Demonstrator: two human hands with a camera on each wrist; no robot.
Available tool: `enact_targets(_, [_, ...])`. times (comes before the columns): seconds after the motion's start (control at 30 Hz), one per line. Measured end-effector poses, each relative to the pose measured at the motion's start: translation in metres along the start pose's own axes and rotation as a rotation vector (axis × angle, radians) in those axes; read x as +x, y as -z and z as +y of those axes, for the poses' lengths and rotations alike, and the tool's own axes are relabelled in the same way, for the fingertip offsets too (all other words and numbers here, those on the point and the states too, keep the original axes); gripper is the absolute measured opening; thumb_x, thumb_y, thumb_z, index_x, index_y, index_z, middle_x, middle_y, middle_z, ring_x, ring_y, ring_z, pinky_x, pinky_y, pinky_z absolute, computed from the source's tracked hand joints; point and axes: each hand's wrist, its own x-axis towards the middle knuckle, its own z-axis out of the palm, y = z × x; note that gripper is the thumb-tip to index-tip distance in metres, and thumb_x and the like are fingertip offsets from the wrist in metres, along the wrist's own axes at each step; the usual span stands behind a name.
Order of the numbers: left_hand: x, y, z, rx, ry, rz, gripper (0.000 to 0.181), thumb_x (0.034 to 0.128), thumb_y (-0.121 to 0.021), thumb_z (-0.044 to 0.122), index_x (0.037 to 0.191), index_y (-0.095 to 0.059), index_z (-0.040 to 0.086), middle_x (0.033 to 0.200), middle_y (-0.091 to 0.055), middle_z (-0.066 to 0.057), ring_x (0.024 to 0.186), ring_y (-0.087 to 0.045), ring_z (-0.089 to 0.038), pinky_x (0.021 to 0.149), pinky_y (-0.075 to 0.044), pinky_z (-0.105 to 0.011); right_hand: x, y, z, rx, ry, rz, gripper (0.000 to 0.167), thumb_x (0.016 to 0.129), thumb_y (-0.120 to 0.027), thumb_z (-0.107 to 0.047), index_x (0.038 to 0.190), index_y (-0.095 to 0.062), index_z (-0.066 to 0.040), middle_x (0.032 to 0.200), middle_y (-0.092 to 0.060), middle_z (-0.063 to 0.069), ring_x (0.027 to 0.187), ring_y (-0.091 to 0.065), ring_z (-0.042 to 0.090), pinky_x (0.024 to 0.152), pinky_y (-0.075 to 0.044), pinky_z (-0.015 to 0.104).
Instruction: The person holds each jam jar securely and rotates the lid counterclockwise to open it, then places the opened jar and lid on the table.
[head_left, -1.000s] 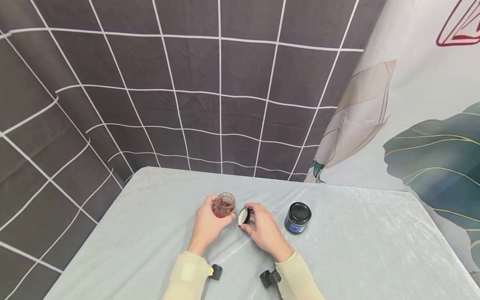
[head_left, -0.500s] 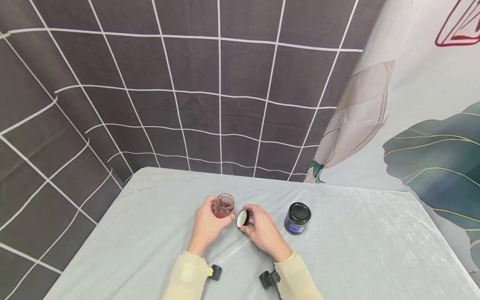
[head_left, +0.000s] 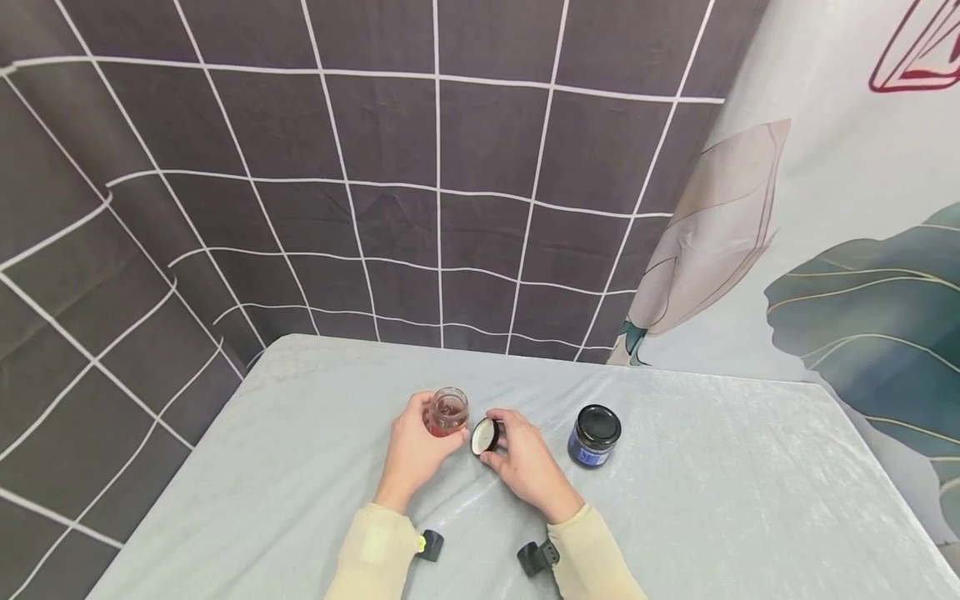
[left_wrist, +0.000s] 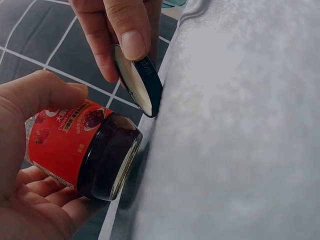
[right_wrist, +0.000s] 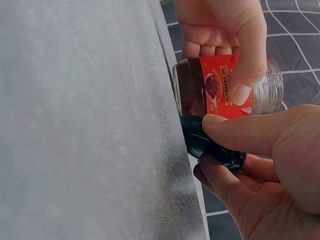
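Note:
My left hand (head_left: 412,454) grips a lidless glass jam jar (head_left: 448,417) around its side. In the left wrist view a red label (left_wrist: 65,145) with fruit pictures wraps the jar, and dark jam shows through the glass at its base. The jar is upright, on or just above the cloth. Close to its right, my right hand (head_left: 527,462) pinches a black jar lid (head_left: 485,436) between thumb and fingers. That lid is tilted on edge, its whitish inside facing the jar. The right wrist view shows the lid's dark outer side (right_wrist: 197,134) and the thumb upon it.
A second jar (head_left: 595,436), with a black lid on and a blue label, stands to the right of my right hand. Pale grey cloth (head_left: 735,492) covers the table. A dark gridded curtain (head_left: 480,225) hangs behind it, with a leaf-patterned one (head_left: 862,317) at right.
The right hand and lid have shifted very slightly left and down in the head view. The left hand keeps its hold on the jam jar, nearly still.

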Motion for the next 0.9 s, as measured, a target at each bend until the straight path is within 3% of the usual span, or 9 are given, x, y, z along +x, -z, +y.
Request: enact_targets(0.9, [0.0006, -0.0021, -0.0042, 0.004, 0.0, -0.007, 0.061, 0.0708, -0.089, 0.021, 0.122, -0.058, 0.006, 0.105, -0.071, -0.011, 0.097, -0.067, -0.024, 0.086, -0.052, -0.044, -0.0009, 0.001, 0.0013, -0.108, -0.029, 0.0, 0.054, 0.078, -0.083, -0.002, 0.124, -0.059, 0.012, 0.12, -0.063, 0.023, 0.097, -0.067, 0.028, 0.085, -0.055, 0.04])
